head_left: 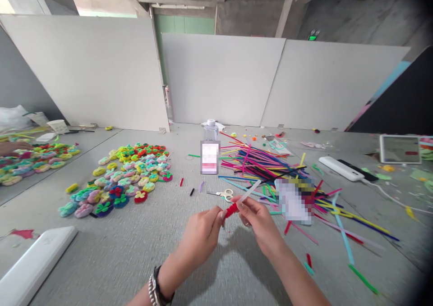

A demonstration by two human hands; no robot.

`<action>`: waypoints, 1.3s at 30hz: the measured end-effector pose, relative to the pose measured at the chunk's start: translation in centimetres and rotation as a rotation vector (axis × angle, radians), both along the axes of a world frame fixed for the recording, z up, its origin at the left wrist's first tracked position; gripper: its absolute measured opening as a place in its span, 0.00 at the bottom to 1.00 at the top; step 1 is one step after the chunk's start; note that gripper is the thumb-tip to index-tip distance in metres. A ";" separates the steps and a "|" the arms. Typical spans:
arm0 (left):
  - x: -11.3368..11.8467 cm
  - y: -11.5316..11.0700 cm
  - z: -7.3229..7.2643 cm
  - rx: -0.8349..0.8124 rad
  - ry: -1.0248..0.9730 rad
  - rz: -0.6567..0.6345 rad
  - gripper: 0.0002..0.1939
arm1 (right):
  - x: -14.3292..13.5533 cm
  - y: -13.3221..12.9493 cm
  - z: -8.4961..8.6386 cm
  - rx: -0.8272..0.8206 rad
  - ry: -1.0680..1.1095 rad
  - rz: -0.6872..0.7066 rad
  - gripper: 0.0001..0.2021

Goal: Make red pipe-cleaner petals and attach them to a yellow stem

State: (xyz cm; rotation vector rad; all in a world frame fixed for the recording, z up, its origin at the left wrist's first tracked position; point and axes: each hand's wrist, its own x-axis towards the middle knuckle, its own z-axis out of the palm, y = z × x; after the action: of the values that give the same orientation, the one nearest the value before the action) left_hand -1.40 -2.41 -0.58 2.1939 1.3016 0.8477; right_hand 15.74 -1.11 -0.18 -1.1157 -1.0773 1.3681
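Between my hands is a short red fuzzy piece (pixel 231 210), which looks coiled or folded. My left hand (pixel 204 228) pinches its lower left end between thumb and fingers. At its upper right end, my right hand (pixel 254 216) has its fingers closed on it and on a pale white strip (pixel 249 190) that sticks up and to the right. Scissors with cream handles (pixel 227 194) lie on the grey table (pixel 176 234) just beyond my hands. The curled fingertips of my right hand are partly hidden.
Fuzzy flower shapes (pixel 131 171) are heaped at left. A bottle (pixel 210 132) stands centre back. Coloured pipe cleaners (pixel 264 162) spread at right, near a white power bank (pixel 340 168) and cable. A white case (pixel 40 265) lies front left. Another person's hand (pixel 13 148) is at far left.
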 end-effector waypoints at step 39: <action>-0.4 0.6 -0.1 0.041 -0.078 0.076 0.18 | -0.6 -0.7 0.9 0.026 -0.043 -0.023 0.23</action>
State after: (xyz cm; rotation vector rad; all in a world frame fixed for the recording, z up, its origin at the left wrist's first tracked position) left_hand -1.77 -1.81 -0.63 2.1314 1.3482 0.9869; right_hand 15.13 -1.86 0.73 -1.1401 -1.1066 1.3140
